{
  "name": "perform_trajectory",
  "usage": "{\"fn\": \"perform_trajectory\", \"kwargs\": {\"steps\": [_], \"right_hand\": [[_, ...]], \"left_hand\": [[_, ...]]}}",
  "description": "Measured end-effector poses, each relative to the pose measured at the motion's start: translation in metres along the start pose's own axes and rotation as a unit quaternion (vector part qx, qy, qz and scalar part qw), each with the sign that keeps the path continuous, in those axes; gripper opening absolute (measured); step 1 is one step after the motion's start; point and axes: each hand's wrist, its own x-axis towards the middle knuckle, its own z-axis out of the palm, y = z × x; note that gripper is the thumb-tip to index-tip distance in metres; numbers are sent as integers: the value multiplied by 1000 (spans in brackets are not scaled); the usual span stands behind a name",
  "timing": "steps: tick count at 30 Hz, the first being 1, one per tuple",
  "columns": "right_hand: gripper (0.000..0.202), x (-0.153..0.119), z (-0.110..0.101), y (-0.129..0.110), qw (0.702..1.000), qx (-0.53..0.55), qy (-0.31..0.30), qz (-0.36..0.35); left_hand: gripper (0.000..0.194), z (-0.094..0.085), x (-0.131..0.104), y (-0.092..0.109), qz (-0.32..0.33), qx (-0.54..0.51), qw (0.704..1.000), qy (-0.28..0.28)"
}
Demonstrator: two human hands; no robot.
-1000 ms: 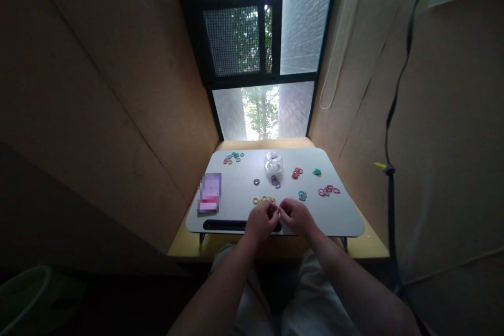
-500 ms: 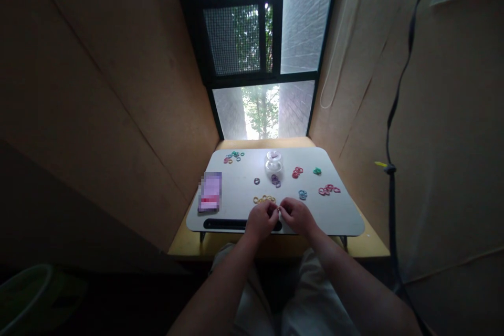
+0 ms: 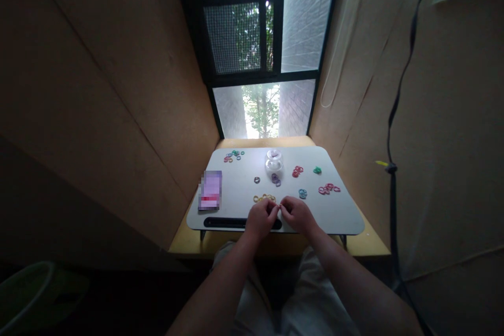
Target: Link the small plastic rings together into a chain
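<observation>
My left hand [image 3: 260, 218] and my right hand [image 3: 298, 214] meet fingertip to fingertip over the front of the white lap table [image 3: 236, 189]. Both are closed in a pinch, and whatever is between the fingers is too small to make out. Just beyond my left hand lie yellow rings [image 3: 263, 198]. Blue rings [image 3: 302, 193] sit beyond my right hand. Farther back are purple rings [image 3: 276, 180], a dark ring [image 3: 257, 180], red rings [image 3: 297, 171], green rings [image 3: 317, 170] and a clear round jar [image 3: 274, 161]. Pinkish-red rings [image 3: 329, 189] lie at the right.
A pile of mixed rings [image 3: 234, 156] is at the back left. A blurred purple phone-like object [image 3: 210, 190] lies at the left edge, near a black slot [image 3: 224, 223]. A dark cable [image 3: 392, 205] hangs at the right; a green basket [image 3: 39, 294] stands lower left.
</observation>
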Motion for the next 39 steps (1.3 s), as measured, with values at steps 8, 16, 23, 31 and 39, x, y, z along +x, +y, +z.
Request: {"fn": "perform_trajectory", "kwargs": {"steps": [8,16,23,31,39], "right_hand": [[13,0,0,0,1000,0,1,-3],[14,1,-1,-1,1000,0,1,-2],[15,0,0,0,1000,-3,4,-5],[15,0,-1,-1,1000,3,4,-7],[14,0,-1,-1,1000,4,5,-7]], "left_hand": [[18,-2,0,2,7,9,1000,-10],[17,-2,-1,4,6,13,1000,-16],[16,-1,-1,2,8,11,1000,-15],[15,-1,-1,3,5,8,1000,-14],[12,-1,-1,1,10,9,1000,-12]]}}
